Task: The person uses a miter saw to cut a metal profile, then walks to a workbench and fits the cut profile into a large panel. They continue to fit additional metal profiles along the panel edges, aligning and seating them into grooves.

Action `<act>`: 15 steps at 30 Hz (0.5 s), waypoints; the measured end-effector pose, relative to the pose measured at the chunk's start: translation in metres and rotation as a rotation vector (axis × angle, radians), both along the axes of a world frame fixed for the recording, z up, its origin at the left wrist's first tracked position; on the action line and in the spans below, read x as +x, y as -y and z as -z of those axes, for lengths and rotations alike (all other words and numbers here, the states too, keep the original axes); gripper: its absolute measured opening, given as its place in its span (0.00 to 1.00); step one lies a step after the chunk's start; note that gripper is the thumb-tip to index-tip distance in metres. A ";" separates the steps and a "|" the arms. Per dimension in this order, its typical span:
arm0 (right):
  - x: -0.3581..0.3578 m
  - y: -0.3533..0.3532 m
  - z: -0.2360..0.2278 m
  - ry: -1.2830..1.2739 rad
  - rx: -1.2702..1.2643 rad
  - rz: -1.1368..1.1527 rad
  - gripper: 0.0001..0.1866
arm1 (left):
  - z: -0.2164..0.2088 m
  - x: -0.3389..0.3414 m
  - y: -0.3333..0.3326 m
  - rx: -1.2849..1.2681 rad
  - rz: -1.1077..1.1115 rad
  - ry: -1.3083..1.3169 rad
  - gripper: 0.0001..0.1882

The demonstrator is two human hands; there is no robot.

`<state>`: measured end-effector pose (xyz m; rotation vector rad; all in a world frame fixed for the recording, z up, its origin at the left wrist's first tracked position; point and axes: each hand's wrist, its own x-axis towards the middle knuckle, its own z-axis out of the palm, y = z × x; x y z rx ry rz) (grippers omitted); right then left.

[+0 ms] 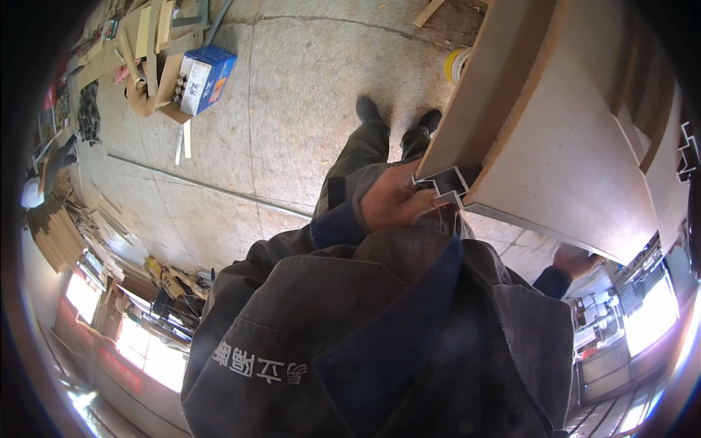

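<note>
My left hand (pixel 398 196) is closed at the near left corner of a large pale board piece (pixel 562 139), its thumb against the end of a metal profile (pixel 453 181) with a stepped, hollow cut face. Part of the fingers is hidden behind the profile. A thin metal strip (pixel 526 228) runs along the board's near edge. At the far end of that strip, on the right, my right hand (pixel 575 260) is by the board's lower edge; its fingers are partly hidden and dim. Brown boards (pixel 489 95) form a raised channel along the piece's left side.
On the concrete floor (pixel 292 80) lie a long metal rod (pixel 212 187) and an open blue-and-white carton (pixel 207 80). Wood strips (pixel 153 40) lie at the upper left, stacked boards (pixel 62 233) at the left. A yellow-white roll (pixel 456 66) sits beside the large piece. Another stepped profile end (pixel 686 153) shows far right.
</note>
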<state>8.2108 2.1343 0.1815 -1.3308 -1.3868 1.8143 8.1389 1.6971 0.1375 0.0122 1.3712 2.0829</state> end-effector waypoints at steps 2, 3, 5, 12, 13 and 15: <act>0.001 -0.003 0.002 -0.013 -0.010 0.000 0.35 | -0.001 -0.001 0.003 -0.094 0.040 -0.048 0.12; 0.000 0.000 -0.001 -0.012 -0.011 0.026 0.33 | -0.001 -0.001 0.002 -0.081 0.037 -0.036 0.13; 0.001 -0.001 -0.001 -0.024 -0.006 0.045 0.31 | 0.000 0.001 0.000 -0.060 0.024 -0.010 0.15; -0.001 -0.001 -0.001 -0.020 0.030 0.064 0.32 | 0.002 0.002 -0.003 -0.055 -0.023 -0.068 0.18; -0.001 0.000 -0.002 -0.008 0.035 0.061 0.32 | 0.003 0.003 -0.003 -0.049 -0.028 -0.068 0.18; -0.001 -0.002 0.000 -0.008 0.034 0.066 0.33 | 0.003 0.003 -0.003 -0.045 -0.028 -0.071 0.19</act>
